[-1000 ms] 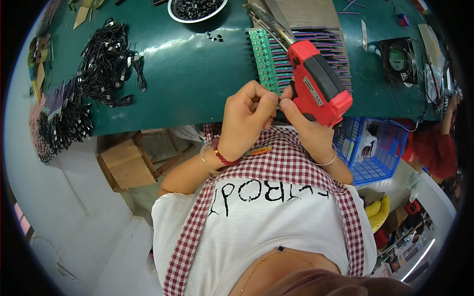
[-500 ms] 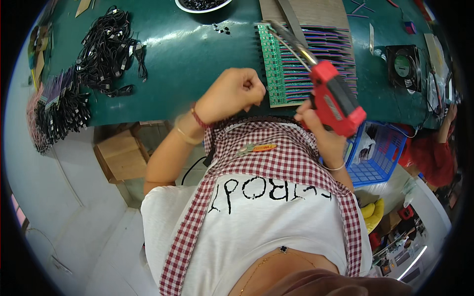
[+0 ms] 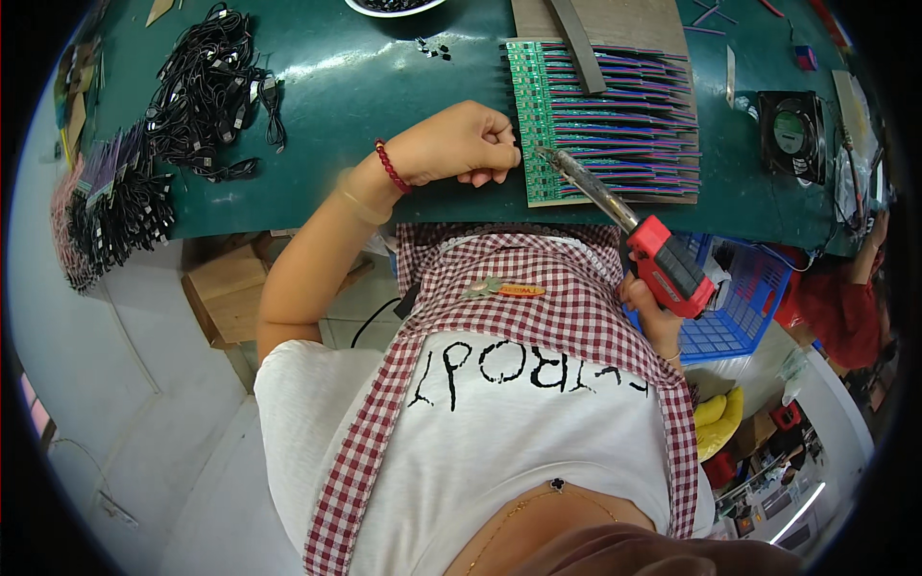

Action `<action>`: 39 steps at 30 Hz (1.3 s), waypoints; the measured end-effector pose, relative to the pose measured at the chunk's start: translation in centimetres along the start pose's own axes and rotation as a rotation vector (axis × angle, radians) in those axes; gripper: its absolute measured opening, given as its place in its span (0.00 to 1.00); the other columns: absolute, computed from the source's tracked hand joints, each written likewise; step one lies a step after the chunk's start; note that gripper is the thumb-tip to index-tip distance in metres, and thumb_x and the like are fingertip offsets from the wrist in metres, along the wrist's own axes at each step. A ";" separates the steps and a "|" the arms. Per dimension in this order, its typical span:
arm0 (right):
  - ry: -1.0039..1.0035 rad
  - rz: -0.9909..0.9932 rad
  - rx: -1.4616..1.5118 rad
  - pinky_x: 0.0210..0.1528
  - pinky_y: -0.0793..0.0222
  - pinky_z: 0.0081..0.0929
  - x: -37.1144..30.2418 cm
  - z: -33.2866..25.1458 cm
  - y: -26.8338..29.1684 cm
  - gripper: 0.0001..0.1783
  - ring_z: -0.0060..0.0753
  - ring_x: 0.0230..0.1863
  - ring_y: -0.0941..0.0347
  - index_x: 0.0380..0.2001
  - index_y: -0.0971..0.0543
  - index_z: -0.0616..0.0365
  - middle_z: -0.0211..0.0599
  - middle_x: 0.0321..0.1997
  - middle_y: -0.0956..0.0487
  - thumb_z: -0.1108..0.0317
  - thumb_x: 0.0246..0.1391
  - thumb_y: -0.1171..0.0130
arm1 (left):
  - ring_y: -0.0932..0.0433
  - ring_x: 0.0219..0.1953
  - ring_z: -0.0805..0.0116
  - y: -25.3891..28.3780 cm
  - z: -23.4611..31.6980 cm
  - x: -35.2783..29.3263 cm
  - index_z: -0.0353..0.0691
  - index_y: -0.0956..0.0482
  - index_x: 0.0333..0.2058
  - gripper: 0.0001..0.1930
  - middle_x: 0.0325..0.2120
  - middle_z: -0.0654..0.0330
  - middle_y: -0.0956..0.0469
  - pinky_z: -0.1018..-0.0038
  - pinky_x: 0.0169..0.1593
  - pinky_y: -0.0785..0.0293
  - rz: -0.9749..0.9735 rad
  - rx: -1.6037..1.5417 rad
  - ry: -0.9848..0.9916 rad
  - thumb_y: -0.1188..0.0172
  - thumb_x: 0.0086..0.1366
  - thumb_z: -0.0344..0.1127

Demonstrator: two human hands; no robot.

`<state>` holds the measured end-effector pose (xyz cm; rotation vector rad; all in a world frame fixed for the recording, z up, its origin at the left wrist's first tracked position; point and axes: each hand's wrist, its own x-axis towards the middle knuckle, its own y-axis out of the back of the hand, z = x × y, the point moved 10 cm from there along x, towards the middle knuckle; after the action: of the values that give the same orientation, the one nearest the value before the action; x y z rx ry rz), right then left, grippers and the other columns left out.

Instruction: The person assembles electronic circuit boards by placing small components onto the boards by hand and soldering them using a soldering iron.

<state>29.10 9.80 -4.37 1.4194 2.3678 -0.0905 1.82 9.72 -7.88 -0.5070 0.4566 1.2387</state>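
My right hand (image 3: 653, 309) grips a red and black soldering gun (image 3: 669, 266) by its handle. Its metal barrel slants up and left, with the tip at the strip of green circuit boards (image 3: 525, 86), touching or just above it. Closed at the left edge of that strip is my left hand (image 3: 461, 146), its fingers pinched together; whatever is between them is hidden. Rows of thin multicoloured wires (image 3: 624, 128) run rightward from the boards. Across the upper wires lies a grey metal bar (image 3: 574, 43). The boards and wires rest on a brown sheet (image 3: 653, 17).
At the left of the green table (image 3: 327, 125) lie black cables (image 3: 206, 96) and bundled cables (image 3: 125, 221). A white bowl (image 3: 396, 10) of small black parts stands at the back, loose ones nearby. A black fan (image 3: 790, 136) sits right; a blue crate (image 3: 720, 322) is below the edge.
The soldering gun has swung down and right at its body, bringing its tip onto the lower part of the boards. My left hand has shifted slightly, still at the boards' left edge.
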 end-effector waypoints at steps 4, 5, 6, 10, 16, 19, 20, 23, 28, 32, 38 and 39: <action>0.020 -0.047 -0.065 0.30 0.34 0.21 0.4 -0.5 -1.0 0.09 0.21 0.27 0.30 0.29 0.23 0.61 0.30 0.27 0.25 0.72 0.43 0.36 | 0.33 0.15 0.84 0.0 0.0 0.1 0.36 0.27 0.25 0.07 0.18 0.65 0.27 0.87 0.18 0.39 -0.011 -0.013 -0.003 0.45 0.55 0.34; 0.029 -0.056 -0.086 0.29 0.35 0.22 0.6 -0.6 -1.2 0.08 0.23 0.25 0.30 0.28 0.23 0.61 0.31 0.26 0.26 0.71 0.42 0.36 | 0.33 0.15 0.84 -0.1 0.1 0.0 0.36 0.27 0.25 0.07 0.18 0.65 0.27 0.87 0.18 0.39 -0.008 -0.014 -0.005 0.46 0.55 0.34; 0.031 -0.059 -0.085 0.29 0.35 0.22 0.6 -0.5 -1.2 0.08 0.23 0.25 0.30 0.28 0.23 0.61 0.31 0.26 0.26 0.71 0.42 0.36 | 0.33 0.15 0.84 -0.1 0.2 0.0 0.36 0.27 0.25 0.07 0.18 0.65 0.27 0.87 0.18 0.39 -0.004 -0.014 -0.008 0.46 0.55 0.34; 0.036 -0.042 -0.104 0.27 0.36 0.23 0.6 -0.7 -1.3 0.09 0.25 0.24 0.31 0.26 0.24 0.60 0.32 0.24 0.28 0.70 0.41 0.36 | 0.33 0.15 0.84 0.1 -0.2 0.2 0.36 0.28 0.24 0.07 0.17 0.65 0.27 0.87 0.18 0.40 -0.005 -0.022 0.010 0.46 0.55 0.34; 0.022 -0.099 -0.175 0.27 0.36 0.23 0.5 -0.1 -1.4 0.08 0.26 0.24 0.31 0.27 0.24 0.60 0.32 0.24 0.27 0.72 0.40 0.36 | 0.34 0.16 0.83 0.1 -0.3 0.3 0.37 0.28 0.23 0.06 0.17 0.66 0.27 0.87 0.18 0.40 -0.009 -0.012 0.023 0.45 0.54 0.33; 0.030 -0.115 -0.202 0.28 0.35 0.23 0.2 -0.1 -1.4 0.09 0.27 0.24 0.31 0.27 0.23 0.60 0.33 0.24 0.27 0.72 0.40 0.35 | 0.34 0.15 0.83 0.0 -0.2 0.3 0.38 0.28 0.23 0.06 0.17 0.65 0.27 0.87 0.18 0.41 -0.004 -0.023 0.017 0.45 0.54 0.33; 0.041 -0.122 -0.209 0.28 0.36 0.23 0.2 -0.2 -1.4 0.09 0.27 0.24 0.31 0.28 0.23 0.60 0.33 0.24 0.27 0.73 0.40 0.35 | 0.34 0.15 0.83 0.0 -0.2 0.2 0.38 0.28 0.22 0.06 0.17 0.66 0.27 0.87 0.18 0.41 0.002 -0.021 0.014 0.44 0.54 0.33; 0.072 -0.043 -0.160 0.30 0.34 0.23 -0.1 -0.9 -1.2 0.11 0.26 0.27 0.29 0.31 0.23 0.61 0.32 0.26 0.25 0.73 0.41 0.35 | 0.34 0.15 0.83 0.0 0.0 0.1 0.38 0.28 0.22 0.06 0.16 0.65 0.28 0.86 0.18 0.40 0.013 -0.021 0.006 0.44 0.53 0.33; -0.054 -0.022 0.008 0.35 0.32 0.22 -0.7 1.1 -0.4 0.12 0.23 0.31 0.28 0.35 0.23 0.62 0.32 0.31 0.23 0.73 0.45 0.36 | 0.35 0.15 0.83 0.0 0.1 0.2 0.37 0.29 0.22 0.06 0.16 0.65 0.28 0.86 0.18 0.40 0.018 -0.037 -0.023 0.44 0.53 0.32; -0.016 -0.039 -0.081 0.36 0.32 0.22 -0.7 1.3 -0.5 0.13 0.22 0.32 0.28 0.37 0.23 0.63 0.31 0.32 0.23 0.75 0.45 0.37 | 0.35 0.15 0.83 0.0 0.0 0.2 0.37 0.29 0.21 0.06 0.16 0.64 0.28 0.86 0.19 0.40 0.030 -0.042 -0.012 0.44 0.53 0.31; -0.020 -0.117 -0.078 0.35 0.32 0.21 -0.8 0.8 -1.1 0.13 0.22 0.31 0.28 0.37 0.23 0.62 0.31 0.31 0.23 0.75 0.44 0.37 | 0.35 0.15 0.83 0.1 0.1 0.1 0.38 0.29 0.21 0.07 0.16 0.65 0.28 0.86 0.18 0.40 0.037 -0.023 -0.012 0.44 0.53 0.32; -0.020 -0.117 -0.078 0.35 0.32 0.21 -0.9 0.8 -1.2 0.13 0.22 0.31 0.28 0.37 0.23 0.62 0.31 0.31 0.23 0.75 0.44 0.37 | 0.35 0.15 0.83 0.2 0.1 0.0 0.38 0.29 0.21 0.07 0.16 0.65 0.28 0.86 0.18 0.40 0.042 -0.016 0.006 0.44 0.53 0.33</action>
<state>28.66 8.21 -4.94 1.2382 2.4098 -0.0427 1.66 9.78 -7.85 -0.5171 0.4648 1.2819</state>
